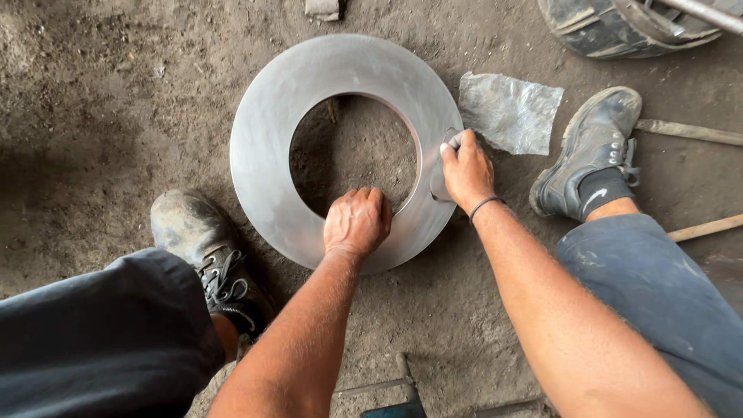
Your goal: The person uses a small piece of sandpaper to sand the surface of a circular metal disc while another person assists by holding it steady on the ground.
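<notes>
Left hand [357, 222]: fingers curled, gripping the ring's near inner edge.
Right hand [467, 172]: closed on a grey pad [443, 175] — pressed to the ring's right side.
Ring [267, 139]: flat steel disc with a wide hole, lying on the dirt floor [101, 101] between two shoes.
Sheet [508, 112]: crumpled grey piece — just beyond the right hand.

A crumpled grey sheet [509, 111] lies flat on the dirt floor [93, 101], just beside a scuffed grey work shoe [590, 151] worn with a black sock. A second worn shoe [203, 248] with loose laces stands at the lower left. Two wooden handles [689, 131] [706, 227] lie at the right edge, well apart from each other. A dark, dirty round container [619, 29] sits at the top right with a metal rod [706, 13] across it. A blue metal tool [402, 402] shows at the bottom edge, and a small grey block [323, 8] at the top edge
</notes>
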